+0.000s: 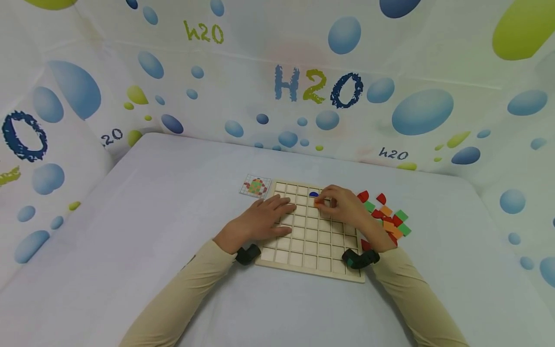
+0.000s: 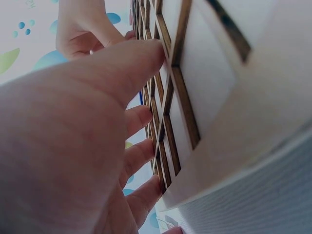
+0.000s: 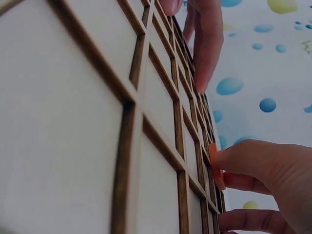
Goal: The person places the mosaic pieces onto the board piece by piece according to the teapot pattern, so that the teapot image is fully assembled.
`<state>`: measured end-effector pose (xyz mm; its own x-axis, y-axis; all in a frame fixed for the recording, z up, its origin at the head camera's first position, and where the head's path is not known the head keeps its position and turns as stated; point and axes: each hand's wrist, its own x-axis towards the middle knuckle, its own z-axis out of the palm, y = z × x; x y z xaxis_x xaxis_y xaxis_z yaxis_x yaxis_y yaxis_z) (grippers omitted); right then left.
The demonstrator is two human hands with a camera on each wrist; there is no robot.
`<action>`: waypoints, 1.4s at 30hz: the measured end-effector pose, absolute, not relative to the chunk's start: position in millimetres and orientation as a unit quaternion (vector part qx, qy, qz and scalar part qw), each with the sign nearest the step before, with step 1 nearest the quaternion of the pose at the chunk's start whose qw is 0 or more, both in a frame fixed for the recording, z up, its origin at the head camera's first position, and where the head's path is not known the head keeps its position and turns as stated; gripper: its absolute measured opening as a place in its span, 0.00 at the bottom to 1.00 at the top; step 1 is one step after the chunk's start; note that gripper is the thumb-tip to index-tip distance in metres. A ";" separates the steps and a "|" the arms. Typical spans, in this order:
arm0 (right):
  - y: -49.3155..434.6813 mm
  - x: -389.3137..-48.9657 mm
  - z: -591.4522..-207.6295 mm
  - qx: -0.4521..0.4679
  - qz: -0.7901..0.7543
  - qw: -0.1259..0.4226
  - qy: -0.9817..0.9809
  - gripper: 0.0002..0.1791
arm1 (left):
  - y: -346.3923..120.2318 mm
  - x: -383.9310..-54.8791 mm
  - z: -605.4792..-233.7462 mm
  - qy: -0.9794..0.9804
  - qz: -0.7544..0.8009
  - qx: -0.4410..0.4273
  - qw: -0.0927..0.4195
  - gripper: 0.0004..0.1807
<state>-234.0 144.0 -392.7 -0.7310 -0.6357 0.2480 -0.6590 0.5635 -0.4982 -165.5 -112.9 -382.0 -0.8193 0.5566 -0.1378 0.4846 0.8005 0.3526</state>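
Note:
A wooden grid board (image 1: pixel 310 275) with square cells lies on the table. My left hand (image 1: pixel 265 219) rests on its left part with fingers spread; in the left wrist view the thumb and fingertips touch the grid bars. My right hand (image 1: pixel 342 205) pinches an orange tile (image 3: pixel 216 165) between thumb and finger, its lower edge right at the grid in the upper part of the board. Just beyond it, a blue half-round piece (image 1: pixel 313 194) sits in a cell near the far edge.
A picture card (image 1: pixel 249 192) with a coloured pattern on a grid lies beyond the board's far left corner. To the right of the board is a loose pile of red, green and orange pieces (image 1: pixel 389 224), partly behind my right forearm. A patterned curtain (image 1: pixel 243 86) stands behind the table.

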 end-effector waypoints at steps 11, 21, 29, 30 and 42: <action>137.8 -236.6 -395.0 0.348 0.267 0.032 -0.898 0.06 | -112.9 -165.8 -381.8 0.942 0.153 0.275 0.121 0.34; 131.5 -234.6 -394.7 0.341 0.257 0.035 -0.904 0.07 | -113.8 -166.2 -384.0 0.942 0.150 0.276 0.115 0.34; 132.2 -232.8 -392.3 0.340 0.261 0.016 -0.904 0.07 | -113.6 -166.3 -382.2 0.941 0.154 0.277 0.116 0.34; 132.4 -232.3 -391.8 0.340 0.264 0.015 -0.903 0.07 | -113.5 -166.4 -382.1 0.941 0.155 0.277 0.117 0.34; 139.1 -230.3 -392.9 0.342 0.291 0.023 -0.893 0.05 | -112.0 -165.9 -380.6 0.940 0.160 0.275 0.121 0.33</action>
<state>-230.3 139.1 -392.9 -0.7655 -0.5969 0.2403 -0.6238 0.5967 -0.5049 -165.9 -112.0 -380.6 -0.8190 0.5565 -0.1397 0.4789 0.7971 0.3679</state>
